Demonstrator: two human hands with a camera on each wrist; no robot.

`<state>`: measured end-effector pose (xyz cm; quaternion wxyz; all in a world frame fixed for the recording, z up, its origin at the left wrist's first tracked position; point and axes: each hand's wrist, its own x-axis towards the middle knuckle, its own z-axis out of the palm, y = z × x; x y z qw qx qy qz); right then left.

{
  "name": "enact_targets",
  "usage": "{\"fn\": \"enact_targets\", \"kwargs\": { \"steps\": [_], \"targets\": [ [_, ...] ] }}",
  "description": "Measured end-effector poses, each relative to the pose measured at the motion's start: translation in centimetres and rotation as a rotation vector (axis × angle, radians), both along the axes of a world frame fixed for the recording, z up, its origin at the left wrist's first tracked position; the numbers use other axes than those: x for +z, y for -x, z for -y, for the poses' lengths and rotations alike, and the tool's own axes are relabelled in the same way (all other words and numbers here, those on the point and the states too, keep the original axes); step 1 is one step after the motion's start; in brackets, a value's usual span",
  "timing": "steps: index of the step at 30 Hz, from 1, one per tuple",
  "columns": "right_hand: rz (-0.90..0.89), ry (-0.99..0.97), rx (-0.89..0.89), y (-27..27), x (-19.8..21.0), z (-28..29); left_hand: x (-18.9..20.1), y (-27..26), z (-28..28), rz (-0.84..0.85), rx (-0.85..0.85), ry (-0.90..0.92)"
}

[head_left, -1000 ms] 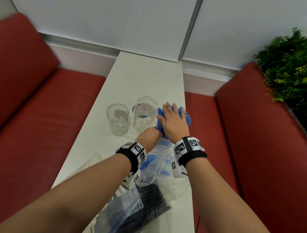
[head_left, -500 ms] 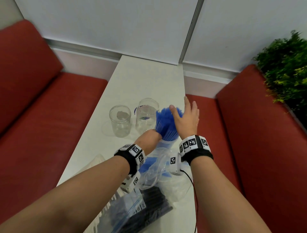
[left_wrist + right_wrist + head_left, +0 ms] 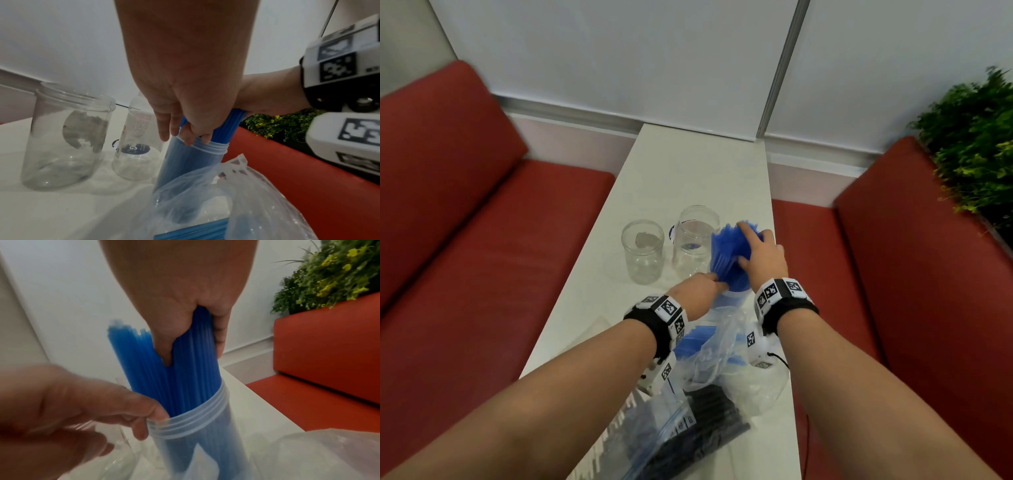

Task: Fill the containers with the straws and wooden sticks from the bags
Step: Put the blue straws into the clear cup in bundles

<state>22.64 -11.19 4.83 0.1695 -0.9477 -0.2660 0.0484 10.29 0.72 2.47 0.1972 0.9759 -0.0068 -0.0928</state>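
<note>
A bundle of blue straws stands upright in a clear plastic container on the white table. My right hand grips the bundle above the rim, thumb and fingers round the straws. My left hand pinches the container's threaded rim from the left; its fingertips curl over the edge. Two clear jars with nothing inside stand just left of the straws.
A clear bag with more blue straws lies under my wrists. A zip bag of black straws lies nearer me. Red benches flank the narrow table; a green plant stands at the right.
My right hand left the straw tips, where it lay flat, and now grips the bundle from the right side. The fanned straws are drawn tighter. My left hand stays at the rim.
</note>
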Motion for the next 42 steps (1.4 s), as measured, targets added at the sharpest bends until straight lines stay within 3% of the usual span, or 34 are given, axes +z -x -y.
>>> {"fn": "enact_targets", "kwargs": {
  "steps": [6,10,12,14,17,20,23,26,28,29,32,35,42],
  "targets": [
    [-0.056,-0.046,0.004,-0.2,0.5,0.3,-0.9,0.1,-0.9,-0.044,0.025,0.066],
    [-0.014,-0.273,-0.199,0.5,1.3,0.9,-1.3,0.0,-1.6,-0.049,0.063,0.126],
    [-0.178,-0.363,-0.388,1.3,1.3,0.8,-1.6,-0.3,-1.3,-0.043,0.082,0.153],
    [-0.485,-0.498,-0.531,2.0,1.5,0.3,-1.7,-0.4,-1.1,-0.048,0.071,0.163],
    [-0.716,-0.766,-0.550,2.4,1.8,-0.1,-1.6,-0.3,-0.9,-0.018,0.037,0.185],
    [-0.662,-0.729,-0.503,2.3,1.6,0.2,-1.5,-0.2,-1.4,-0.015,0.023,0.203],
    [-0.600,-0.760,-0.590,2.6,0.5,0.6,-1.4,0.3,-1.9,-0.038,0.010,0.206],
    [-0.516,-0.771,-0.793,3.0,-0.9,1.1,-1.8,1.2,-2.5,0.053,0.210,0.409],
    [-0.581,-0.782,-0.893,3.1,-2.0,1.7,-2.9,1.7,-3.0,0.071,0.336,0.389],
    [-0.643,-0.791,-0.910,3.1,-2.8,2.0,-3.7,2.0,-3.2,0.003,0.331,0.314],
    [-0.840,-0.724,-0.819,3.5,-4.5,2.4,-6.6,3.0,-3.3,-0.315,0.165,-0.023],
    [-0.923,-0.544,-0.780,4.1,-4.8,2.1,-9.6,4.7,-3.1,-0.432,0.105,-0.287],
    [-0.773,-0.038,-0.444,4.6,-2.0,1.2,-12.0,5.8,-3.0,-0.475,0.072,-0.412]
  ]
}}
